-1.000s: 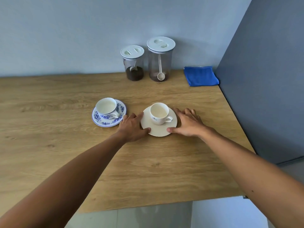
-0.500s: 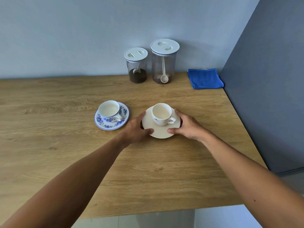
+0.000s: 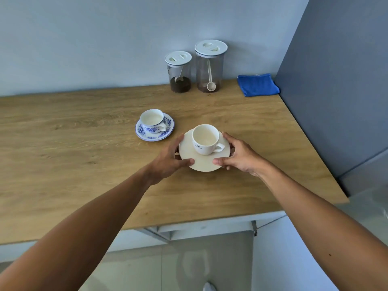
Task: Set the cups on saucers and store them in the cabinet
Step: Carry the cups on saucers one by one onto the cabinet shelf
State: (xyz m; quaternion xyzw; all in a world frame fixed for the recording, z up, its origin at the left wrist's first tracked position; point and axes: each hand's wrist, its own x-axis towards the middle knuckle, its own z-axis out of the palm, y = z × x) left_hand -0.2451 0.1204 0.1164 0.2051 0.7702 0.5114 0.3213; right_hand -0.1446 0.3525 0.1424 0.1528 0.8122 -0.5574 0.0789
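A plain white cup (image 3: pixel 205 138) stands upright on a cream saucer (image 3: pixel 201 162), its handle pointing right. My left hand (image 3: pixel 168 160) grips the saucer's left rim and my right hand (image 3: pixel 239 156) grips its right rim, thumbs on top and fingers beneath. The saucer appears raised slightly off the wooden counter (image 3: pixel 84 164). To the left and farther back, a blue-patterned cup (image 3: pixel 151 120) sits on its matching blue floral saucer (image 3: pixel 165 134), untouched.
Two clear jars with white lids stand at the back wall: a short jar (image 3: pixel 178 72) with dark grounds and a tall jar (image 3: pixel 210 67) with a scoop. A folded blue cloth (image 3: pixel 257 84) lies back right. A grey panel (image 3: pixel 336 80) borders the counter's right side.
Both hands went from lying flat beside the cream saucer to gripping its rim, and the saucer with its cup has risen a little. The camera has pulled back and up.
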